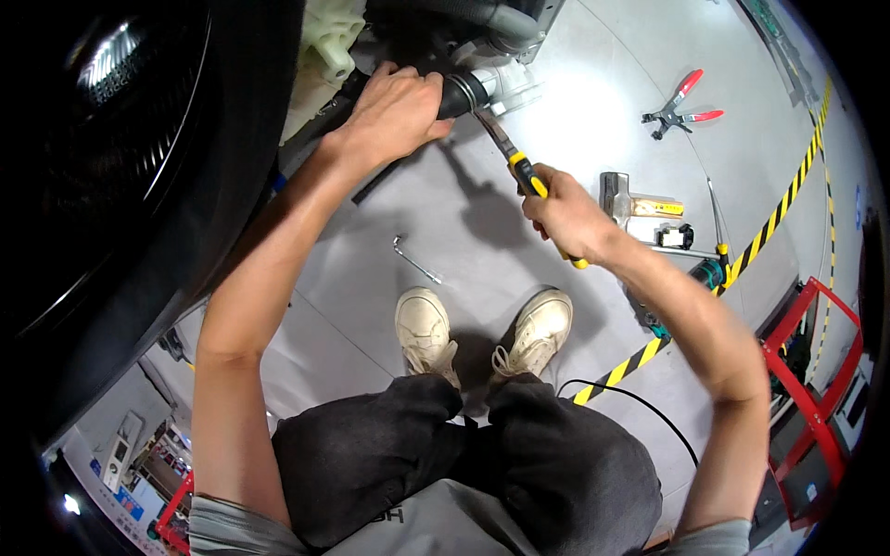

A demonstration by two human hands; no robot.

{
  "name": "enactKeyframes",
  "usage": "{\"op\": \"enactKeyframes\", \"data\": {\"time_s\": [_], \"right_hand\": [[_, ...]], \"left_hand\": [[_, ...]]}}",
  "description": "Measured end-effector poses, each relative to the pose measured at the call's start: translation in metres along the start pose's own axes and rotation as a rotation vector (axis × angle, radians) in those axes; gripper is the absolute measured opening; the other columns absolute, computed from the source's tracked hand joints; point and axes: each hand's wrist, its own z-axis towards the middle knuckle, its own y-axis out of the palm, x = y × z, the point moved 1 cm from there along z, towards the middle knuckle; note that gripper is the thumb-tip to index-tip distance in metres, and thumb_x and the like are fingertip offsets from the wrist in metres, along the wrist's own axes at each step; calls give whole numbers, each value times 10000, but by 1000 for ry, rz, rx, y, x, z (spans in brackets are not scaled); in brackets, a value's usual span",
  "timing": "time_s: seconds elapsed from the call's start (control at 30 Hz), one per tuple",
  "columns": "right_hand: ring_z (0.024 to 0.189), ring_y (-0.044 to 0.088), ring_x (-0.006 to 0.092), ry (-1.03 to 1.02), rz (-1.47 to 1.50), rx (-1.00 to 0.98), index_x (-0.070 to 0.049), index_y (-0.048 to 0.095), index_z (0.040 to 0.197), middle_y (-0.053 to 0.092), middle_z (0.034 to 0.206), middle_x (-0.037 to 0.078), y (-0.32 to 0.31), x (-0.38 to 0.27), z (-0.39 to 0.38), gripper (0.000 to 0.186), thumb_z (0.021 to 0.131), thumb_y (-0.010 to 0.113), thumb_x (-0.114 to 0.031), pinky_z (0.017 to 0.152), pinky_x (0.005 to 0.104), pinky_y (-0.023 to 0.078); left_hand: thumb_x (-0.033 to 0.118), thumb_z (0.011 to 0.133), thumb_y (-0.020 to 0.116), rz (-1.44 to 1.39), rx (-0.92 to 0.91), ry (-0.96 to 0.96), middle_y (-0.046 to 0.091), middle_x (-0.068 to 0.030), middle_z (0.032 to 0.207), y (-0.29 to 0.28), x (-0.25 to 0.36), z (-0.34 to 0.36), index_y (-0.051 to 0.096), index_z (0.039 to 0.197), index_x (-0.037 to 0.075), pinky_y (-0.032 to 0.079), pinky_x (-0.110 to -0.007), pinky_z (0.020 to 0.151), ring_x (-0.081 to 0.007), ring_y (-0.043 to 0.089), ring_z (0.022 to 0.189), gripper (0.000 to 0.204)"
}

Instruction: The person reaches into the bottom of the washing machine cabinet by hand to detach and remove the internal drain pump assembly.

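Observation:
My left hand [394,111] is closed around a thick black rubber hose [453,98] at the top centre. A metal hose clamp [469,91] circles the hose's end, beside a pale fitting [512,85]. In my right hand [573,215] are long-nosed pliers [502,141] with yellow and black handles, held to the right of the hose. Their jaws point up and left and meet the clamp; I cannot tell whether they grip it. My left palm and the hose beneath it are hidden.
A dark vehicle body [232,130] fills the left side. On the grey floor lie red-handled pliers [684,113], a hammer [616,196], a screwdriver [721,243], a teal power tool [709,274] and an L-shaped wrench [417,260]. Striped tape [788,195] and a red frame [816,408] are at right.

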Motion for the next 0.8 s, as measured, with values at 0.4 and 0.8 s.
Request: {"op": "enactKeyframes", "data": {"time_s": [0.4,0.8], "right_hand": [[623,537,163,191,18,-45,60,561,1012,553,724,87,-16,-41,-20,314,834,522,-195,566,326,463],[638,523,145,233,56,-64,9,520,1010,532,778,59,-20,-51,-23,227,848,528,-151,593,309,491]], "left_hand": [[214,812,740,-191,436,-47,544,-220,1216,-7,7,-33,538,1168,-21,411,-426,994,-366,542,1123,472],[252,844,726,-560,494,-643,599,-176,1112,28,3,-104,550,1130,-25,467,-388,891,-302,579,1049,436]]}}
